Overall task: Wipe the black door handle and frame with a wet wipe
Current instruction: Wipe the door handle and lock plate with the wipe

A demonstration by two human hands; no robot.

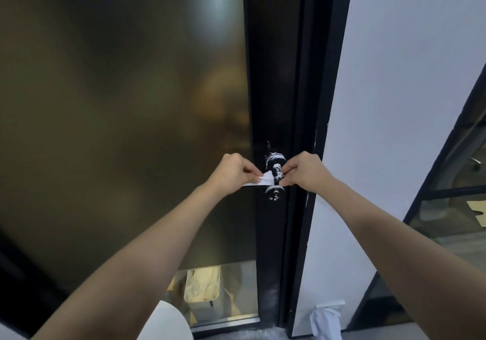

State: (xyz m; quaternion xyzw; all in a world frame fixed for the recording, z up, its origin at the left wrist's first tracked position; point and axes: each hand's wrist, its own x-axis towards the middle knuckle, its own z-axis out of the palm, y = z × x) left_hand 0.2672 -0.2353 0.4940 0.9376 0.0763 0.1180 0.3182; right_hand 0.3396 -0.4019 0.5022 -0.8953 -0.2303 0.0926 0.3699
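Evidently both hands are pinching the same wet wipe (pixel 266 179). The left hand (pixel 232 172) holds one end between thumb and curled fingertips. The right hand (pixel 306 171) holds the other end in the same way, though the wipe is mostly hidden on that side. The wipe is pulled into a short band whose long axis runs from one pinch to the other, sideways across the door. The black door handle (pixel 275 165), smeared with white, sits between the two sets of fingertips. Its neck is just beside the right fingers and a little further from the left ones, so the right hand is the nearer. I cannot tell whether the band passes in front of the neck or loops behind it. The keyhole (pixel 274 194) lies just below the fingers. The black frame (pixel 273 76) runs straight up and down past them, crosswise to the band, with far more of it above the fingers than below. My judgement is that the handle comes first, with the band drawn back and forth across the neck. The frame would then need strokes along its own length, and it looks mostly untouched.
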